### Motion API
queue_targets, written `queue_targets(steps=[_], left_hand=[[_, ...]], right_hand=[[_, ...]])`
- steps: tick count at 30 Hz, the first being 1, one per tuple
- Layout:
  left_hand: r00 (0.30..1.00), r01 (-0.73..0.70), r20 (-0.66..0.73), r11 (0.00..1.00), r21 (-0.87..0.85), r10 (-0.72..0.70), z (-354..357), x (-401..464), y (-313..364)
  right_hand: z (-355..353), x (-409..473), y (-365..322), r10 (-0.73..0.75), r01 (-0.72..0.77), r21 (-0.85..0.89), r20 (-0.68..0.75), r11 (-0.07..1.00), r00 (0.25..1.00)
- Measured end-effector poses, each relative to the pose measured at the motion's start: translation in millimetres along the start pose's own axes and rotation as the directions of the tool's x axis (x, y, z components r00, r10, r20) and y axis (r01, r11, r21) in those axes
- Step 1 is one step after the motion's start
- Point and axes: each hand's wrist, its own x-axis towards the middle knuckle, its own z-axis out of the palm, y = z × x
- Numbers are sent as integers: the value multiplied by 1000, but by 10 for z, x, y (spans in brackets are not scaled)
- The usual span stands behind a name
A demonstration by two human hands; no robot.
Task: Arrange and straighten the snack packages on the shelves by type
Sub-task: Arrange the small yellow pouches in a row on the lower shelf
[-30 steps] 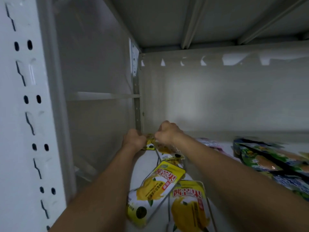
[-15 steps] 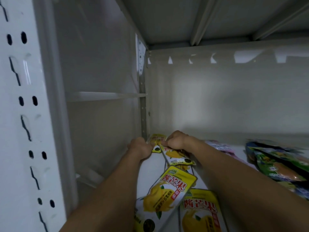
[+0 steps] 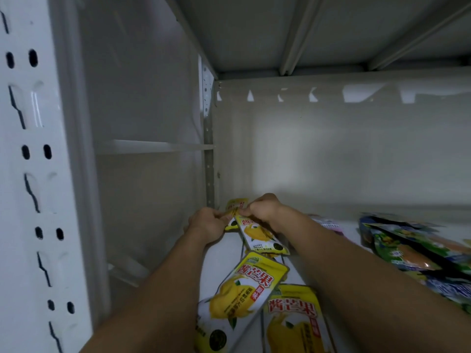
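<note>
Both hands have edged back from the corner: left hand [image 3: 207, 222] and right hand [image 3: 263, 208] pinch a mango pack [image 3: 260, 234], squaring it; next, align the front packs [image 3: 244, 296].

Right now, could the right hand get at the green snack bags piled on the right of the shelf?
Probably yes, once it lets go. The right hand is pinching a yellow mango pouch at the back corner; the green snack bags lie beside that forearm with nothing between.

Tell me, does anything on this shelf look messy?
Yes. The yellow mango packs lie flat at different angles, overlapping, not in a neat row. The green packs on the right are heaped crookedly too.
</note>
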Motion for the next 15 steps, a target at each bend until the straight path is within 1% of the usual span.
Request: queue_targets(steps=[4,7,12,15], left_hand=[[1000,1,3,999,-51,-1,-3,-58,27],[1000,14,-21,985,-171,-18,-15,-81,55],[993,43,-96,956,-291,-74,-39,-101,116],[989,10,-134,915,-404,-70,-67,-126,177]], right_hand=[[31,-60,28,-9,11,32,-57,999,998],[43,-91,-24,-10,16,111,-58,994,998],[40,-125,-26,-28,39,168,-66,985,997],[37,-131,-54,-57,79,251,-95,965,994]])
